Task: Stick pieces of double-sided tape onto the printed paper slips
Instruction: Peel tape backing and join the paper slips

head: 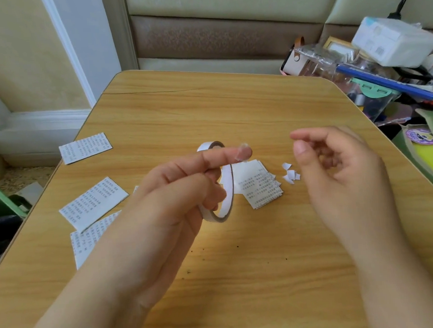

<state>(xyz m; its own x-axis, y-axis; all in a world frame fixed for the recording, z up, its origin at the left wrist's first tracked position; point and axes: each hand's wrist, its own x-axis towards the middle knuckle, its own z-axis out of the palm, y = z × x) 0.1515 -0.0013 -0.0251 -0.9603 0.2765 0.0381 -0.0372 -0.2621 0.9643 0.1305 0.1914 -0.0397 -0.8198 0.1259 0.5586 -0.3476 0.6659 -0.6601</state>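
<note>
Table point(232, 107) centre: left hand point(176, 191) grips tape roll point(226, 188).

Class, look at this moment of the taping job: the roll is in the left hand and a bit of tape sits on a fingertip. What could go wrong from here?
1. The small tape piece clings to the left hand's raised fingertip; it may fold on itself or lose tack.
2. The tape roll hangs over the stacked slips, so any exposed adhesive could catch them.
3. The torn white scraps beside the stack could get stuck under the tape, and the right hand hovers just above them.
</note>
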